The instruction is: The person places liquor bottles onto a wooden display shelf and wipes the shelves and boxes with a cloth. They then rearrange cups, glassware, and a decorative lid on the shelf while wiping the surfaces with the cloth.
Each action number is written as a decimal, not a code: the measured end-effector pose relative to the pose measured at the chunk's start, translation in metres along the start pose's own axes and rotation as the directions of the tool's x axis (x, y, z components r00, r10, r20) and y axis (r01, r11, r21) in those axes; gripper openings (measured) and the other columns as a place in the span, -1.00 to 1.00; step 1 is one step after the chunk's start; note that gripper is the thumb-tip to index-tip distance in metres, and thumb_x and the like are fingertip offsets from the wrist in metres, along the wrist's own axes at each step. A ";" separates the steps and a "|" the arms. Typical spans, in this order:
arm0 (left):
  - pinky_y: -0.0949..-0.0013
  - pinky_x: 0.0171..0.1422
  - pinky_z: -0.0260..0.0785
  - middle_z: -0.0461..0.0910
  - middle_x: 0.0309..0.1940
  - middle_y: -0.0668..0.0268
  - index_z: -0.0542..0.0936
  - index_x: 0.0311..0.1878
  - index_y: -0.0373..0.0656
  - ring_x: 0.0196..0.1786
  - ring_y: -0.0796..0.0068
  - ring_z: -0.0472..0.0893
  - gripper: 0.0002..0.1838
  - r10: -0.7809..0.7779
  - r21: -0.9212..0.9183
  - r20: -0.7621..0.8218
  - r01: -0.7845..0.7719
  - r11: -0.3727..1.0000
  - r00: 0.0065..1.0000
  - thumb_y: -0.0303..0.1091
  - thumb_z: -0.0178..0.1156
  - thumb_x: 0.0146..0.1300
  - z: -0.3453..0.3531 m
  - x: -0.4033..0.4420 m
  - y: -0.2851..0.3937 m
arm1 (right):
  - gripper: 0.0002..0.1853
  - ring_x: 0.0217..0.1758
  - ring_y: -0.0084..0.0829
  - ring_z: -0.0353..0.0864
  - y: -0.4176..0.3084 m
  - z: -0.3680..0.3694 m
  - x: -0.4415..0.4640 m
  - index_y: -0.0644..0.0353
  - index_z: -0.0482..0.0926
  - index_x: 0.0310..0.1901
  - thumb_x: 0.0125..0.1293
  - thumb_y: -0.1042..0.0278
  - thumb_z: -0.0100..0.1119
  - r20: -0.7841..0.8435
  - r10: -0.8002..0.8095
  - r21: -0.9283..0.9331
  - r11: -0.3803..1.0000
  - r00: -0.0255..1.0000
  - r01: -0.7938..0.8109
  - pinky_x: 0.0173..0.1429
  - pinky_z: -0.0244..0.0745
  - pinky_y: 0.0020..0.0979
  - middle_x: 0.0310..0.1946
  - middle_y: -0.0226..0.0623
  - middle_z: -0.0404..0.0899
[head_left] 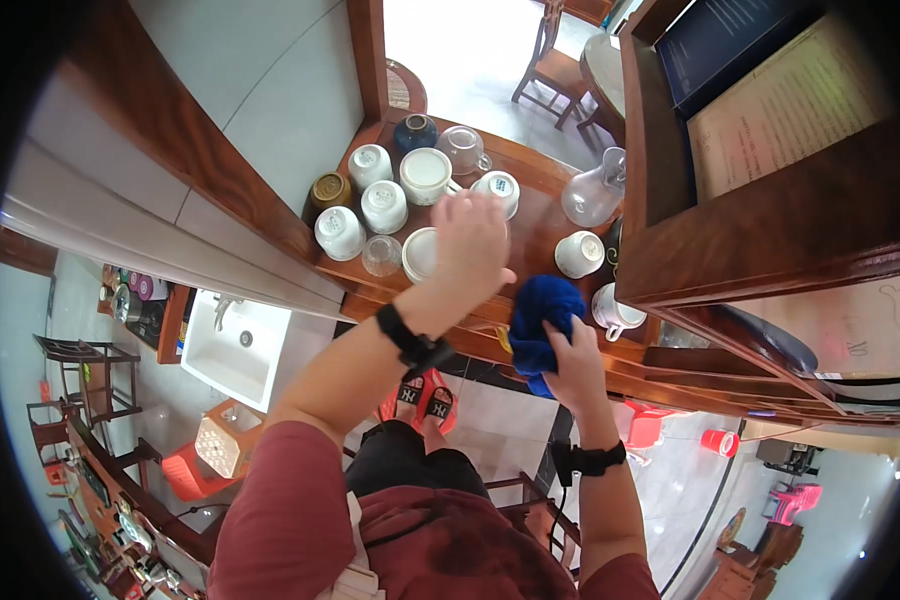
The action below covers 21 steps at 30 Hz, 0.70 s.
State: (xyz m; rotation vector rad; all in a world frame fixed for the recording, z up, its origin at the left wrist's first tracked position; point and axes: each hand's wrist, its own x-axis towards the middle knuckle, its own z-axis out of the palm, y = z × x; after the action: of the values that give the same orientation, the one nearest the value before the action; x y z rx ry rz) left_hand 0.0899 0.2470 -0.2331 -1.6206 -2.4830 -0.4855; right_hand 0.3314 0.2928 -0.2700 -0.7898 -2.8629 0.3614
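My left hand point(473, 240) reaches over a group of upturned cups on a wooden shelf top, its thumb held apart from the fingers. Just past its fingertips stands a white cup with a blue mark point(498, 190). Beside its wrist is a white lidded-looking cup point(421, 254), partly hidden by the hand. What lies directly under the palm is hidden. My right hand point(576, 362) grips a bunched blue cloth point(547, 320) at the shelf's front edge. A white mug point(615, 312) and an upturned white cup point(579, 254) are close to the cloth.
Several white cups point(384, 206), a brown cup point(331, 190), a dark blue jar point(415, 132) and a glass cup point(463, 150) crowd the left of the shelf point(540, 205). A glass pitcher point(594, 190) stands at right, beside a wooden cabinet point(760, 215). A sink point(232, 345) is lower left.
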 end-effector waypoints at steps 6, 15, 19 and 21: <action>0.09 0.28 0.17 0.52 -0.05 0.21 0.42 0.25 -0.23 0.09 0.26 0.45 0.06 -0.061 0.086 0.042 0.057 0.995 0.997 0.31 0.50 -0.26 0.024 -0.010 -0.022 | -0.24 0.08 0.08 0.50 -0.025 0.009 0.060 0.17 0.49 0.21 -0.18 0.37 0.42 0.041 -0.069 0.023 0.997 0.997 0.068 0.16 0.45 -0.10 0.19 0.12 0.39; 0.10 0.18 0.18 0.58 -0.06 0.35 0.43 0.20 -0.16 0.01 0.35 0.51 -0.06 -0.020 0.036 -0.086 0.024 0.999 0.996 0.22 0.51 -0.21 0.030 -0.012 -0.020 | -0.40 0.12 -0.01 0.45 0.007 0.002 0.009 0.05 0.66 0.06 -0.19 0.38 0.40 -0.072 0.020 0.121 0.993 0.997 -0.011 0.21 0.45 -0.15 0.13 -0.10 0.49; 0.07 0.11 0.22 0.58 -0.06 0.33 0.44 0.16 -0.15 -0.04 0.31 0.54 -0.13 0.052 -0.231 -0.262 -0.115 0.966 0.964 0.10 0.53 -0.21 0.023 -0.001 0.005 | -0.41 0.11 -0.02 0.46 0.010 -0.003 -0.007 0.01 0.68 0.05 -0.20 0.40 0.41 -0.061 0.078 0.116 0.991 0.995 -0.071 0.21 0.46 -0.16 0.15 -0.13 0.49; 0.09 0.10 0.24 0.57 -0.05 0.31 0.44 0.17 -0.16 0.01 0.29 0.53 -0.15 0.142 -0.363 -0.179 -0.200 0.910 0.974 0.03 0.53 -0.19 0.019 0.012 0.033 | -0.39 0.11 -0.02 0.46 0.008 -0.003 -0.009 -0.01 0.68 0.05 -0.21 0.41 0.41 -0.049 0.088 0.111 0.990 0.995 -0.082 0.21 0.46 -0.16 0.14 -0.14 0.49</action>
State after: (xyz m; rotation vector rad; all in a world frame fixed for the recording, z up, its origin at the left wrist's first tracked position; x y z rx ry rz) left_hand 0.1159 0.2758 -0.2407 -1.8338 -2.2081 -1.0746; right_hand 0.3433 0.2954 -0.2704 -0.8885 -2.7397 0.4946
